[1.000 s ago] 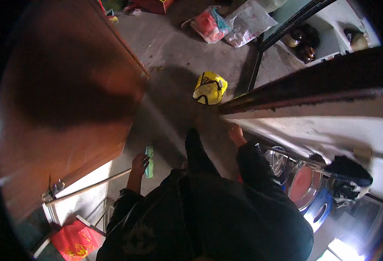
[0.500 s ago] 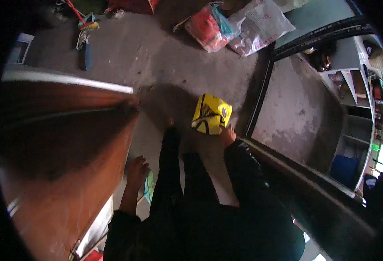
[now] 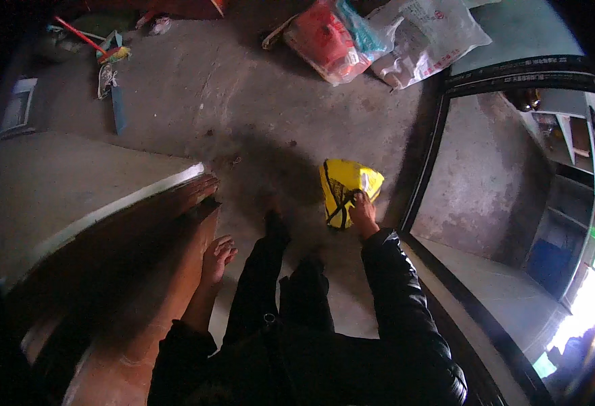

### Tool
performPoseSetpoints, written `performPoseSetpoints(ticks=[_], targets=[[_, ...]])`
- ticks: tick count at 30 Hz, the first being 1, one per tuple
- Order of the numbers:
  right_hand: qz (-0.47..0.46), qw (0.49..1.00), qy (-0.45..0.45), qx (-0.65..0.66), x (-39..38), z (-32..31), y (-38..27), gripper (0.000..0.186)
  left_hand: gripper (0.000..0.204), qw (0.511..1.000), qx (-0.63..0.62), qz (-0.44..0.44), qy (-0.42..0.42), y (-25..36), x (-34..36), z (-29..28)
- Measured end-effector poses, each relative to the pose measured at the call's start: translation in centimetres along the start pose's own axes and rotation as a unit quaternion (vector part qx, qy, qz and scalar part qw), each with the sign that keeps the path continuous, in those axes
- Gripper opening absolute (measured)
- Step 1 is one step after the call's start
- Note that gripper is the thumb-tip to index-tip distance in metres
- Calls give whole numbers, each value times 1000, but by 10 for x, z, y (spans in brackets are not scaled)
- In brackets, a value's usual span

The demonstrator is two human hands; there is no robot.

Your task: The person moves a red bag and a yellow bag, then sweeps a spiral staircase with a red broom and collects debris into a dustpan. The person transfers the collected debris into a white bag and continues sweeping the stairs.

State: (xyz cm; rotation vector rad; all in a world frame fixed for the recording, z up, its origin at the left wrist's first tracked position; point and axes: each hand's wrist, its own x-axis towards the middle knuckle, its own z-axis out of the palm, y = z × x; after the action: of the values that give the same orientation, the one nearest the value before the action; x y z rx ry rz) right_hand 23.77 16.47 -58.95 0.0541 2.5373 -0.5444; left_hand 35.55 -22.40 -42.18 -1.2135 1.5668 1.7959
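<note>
The concrete floor (image 3: 196,88) fills most of the view, grey and stained. A large brown wooden door (image 3: 128,271) stands at my near left, its edge beside my left arm. To the right a dark metal frame (image 3: 424,169) runs from near to far, with another concrete surface beyond it. At the far side lie two filled plastic sacks, a white bag (image 3: 433,30) and a red bag (image 3: 324,37), touching each other. At far left a broom (image 3: 105,57) lies on the floor.

The yellow bag (image 3: 348,189) sits on the floor ahead of my legs, just beside the frame. My right hand (image 3: 362,215) is on its near edge, fingers closed on its black handle, a firm grip. My left hand (image 3: 216,257) hangs loose and empty, fingers slack, close against the door edge and well apart from the yellow bag.
</note>
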Motion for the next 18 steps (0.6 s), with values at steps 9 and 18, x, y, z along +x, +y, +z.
performPoseSetpoints(ticks=[9,18], targets=[[-307,947,99,-1,-31,-168,-184,38,87,983,-76,-74,-151,115,38,75],[-376,908,99,154,-30,-221,-286,41,45,940,-271,-94,-183,253,57,150]])
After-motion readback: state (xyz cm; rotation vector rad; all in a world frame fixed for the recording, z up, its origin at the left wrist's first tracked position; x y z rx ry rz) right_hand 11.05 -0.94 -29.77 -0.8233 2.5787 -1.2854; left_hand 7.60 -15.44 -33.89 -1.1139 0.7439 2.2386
